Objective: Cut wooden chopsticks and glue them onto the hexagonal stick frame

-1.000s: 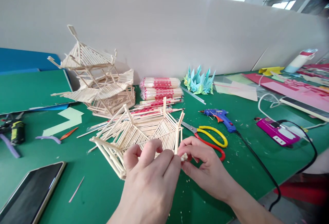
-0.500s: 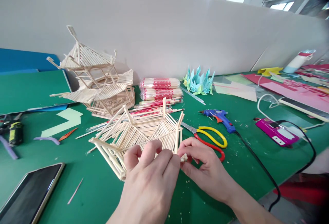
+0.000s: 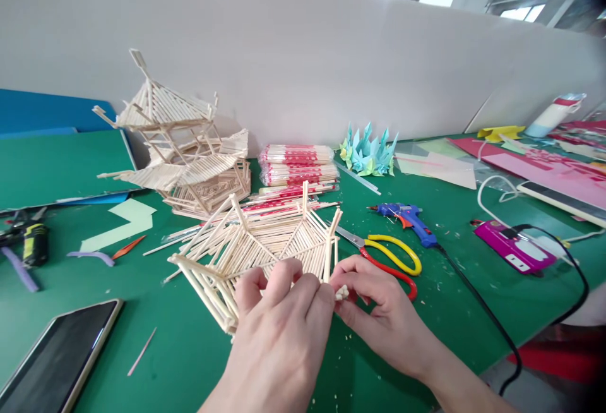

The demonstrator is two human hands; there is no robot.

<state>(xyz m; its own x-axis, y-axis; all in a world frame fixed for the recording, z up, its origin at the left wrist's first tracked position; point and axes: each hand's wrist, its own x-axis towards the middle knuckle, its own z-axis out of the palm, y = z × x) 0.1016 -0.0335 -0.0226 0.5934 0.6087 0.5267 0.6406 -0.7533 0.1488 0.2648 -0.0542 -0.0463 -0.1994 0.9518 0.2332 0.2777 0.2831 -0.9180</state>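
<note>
A roof-like frame of pale wooden sticks lies on the green table in front of me, with upright stick pieces at its corners. Over its near edge curls my left hand, back of the hand toward me, fingers closed on the frame; the fingertips are hidden. At the frame's near right corner, my right hand pinches the stick ends that poke out between thumb and fingers. Scissors with red and yellow handles rest just beyond the right hand.
A stick pagoda stands at the back left, beside bundled sticks in wrappers. A blue glue gun, its cable, and a magenta box lie to the right. A phone and pliers are at left; folded paper stands behind.
The whole view has shifted slightly to the right. Both hands keep their hold on the stick frame with hardly any movement.
</note>
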